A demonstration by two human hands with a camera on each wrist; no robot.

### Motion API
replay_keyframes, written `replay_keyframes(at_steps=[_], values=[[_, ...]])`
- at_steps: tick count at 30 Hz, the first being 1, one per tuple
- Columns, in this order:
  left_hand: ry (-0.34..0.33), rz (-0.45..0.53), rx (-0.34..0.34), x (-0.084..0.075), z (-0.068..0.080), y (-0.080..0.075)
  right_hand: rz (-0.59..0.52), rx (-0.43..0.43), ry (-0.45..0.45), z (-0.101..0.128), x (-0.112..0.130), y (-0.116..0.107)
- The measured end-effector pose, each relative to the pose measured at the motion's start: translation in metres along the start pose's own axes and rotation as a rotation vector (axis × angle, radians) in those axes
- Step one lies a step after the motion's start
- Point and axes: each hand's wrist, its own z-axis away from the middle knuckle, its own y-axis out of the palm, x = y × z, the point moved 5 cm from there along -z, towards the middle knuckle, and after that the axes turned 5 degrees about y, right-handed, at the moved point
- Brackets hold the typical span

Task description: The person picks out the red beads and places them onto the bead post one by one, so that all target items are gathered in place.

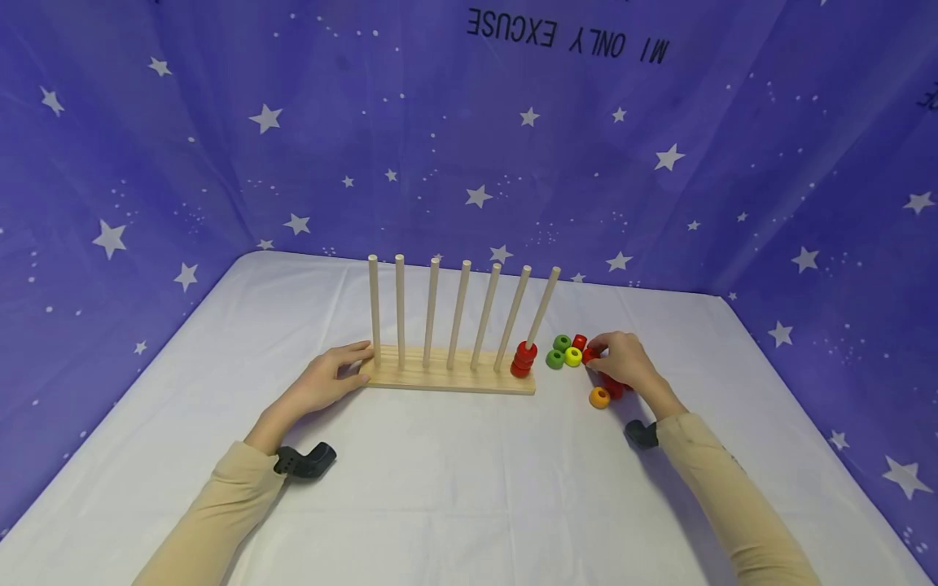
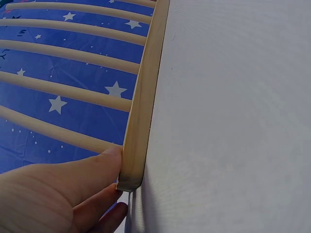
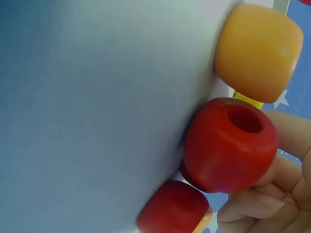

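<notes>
The rack (image 1: 447,380) stands upright on the white cloth (image 1: 440,488), toward twelve o'clock from the person, its seven pegs (image 1: 431,313) rising from a pale wooden base. At its three o'clock end, the last peg carries a red stack (image 1: 523,360), seated low against the base.

The left hand (image 1: 328,381) grips the rack's nine o'clock end, thumb at the near corner and fingers at the farther one, the end of the board between them.

Off at three o'clock from the rack, the right hand (image 1: 623,360) pinches a red bead (image 1: 589,356) between thumb and fingertips, down among the loose ones; how its other fingers lie I can't tell from the head view. Take the yellow bead (image 1: 574,356) as the middle of the dial: the pinched one is at three, another red one (image 1: 580,342) at one, two green beads (image 1: 562,343) at about ten and nine. The orange bead (image 1: 599,397) lies at five, and more red beads (image 1: 614,389) sit at four, partly hidden under the hand, so I can't count them.

Black wrist mounts (image 1: 308,462) poke out from both tan sleeves (image 1: 205,521). A purple curtain (image 1: 410,122) with white stars hangs behind.
</notes>
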Motion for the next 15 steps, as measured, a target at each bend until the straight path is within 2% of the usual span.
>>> replay_keyframes(at_steps=[15], values=[[0.002, 0.008, 0.000, -0.0005, 0.0002, 0.0000, 0.006, -0.061, -0.048, 0.0069, 0.0044, -0.0088]])
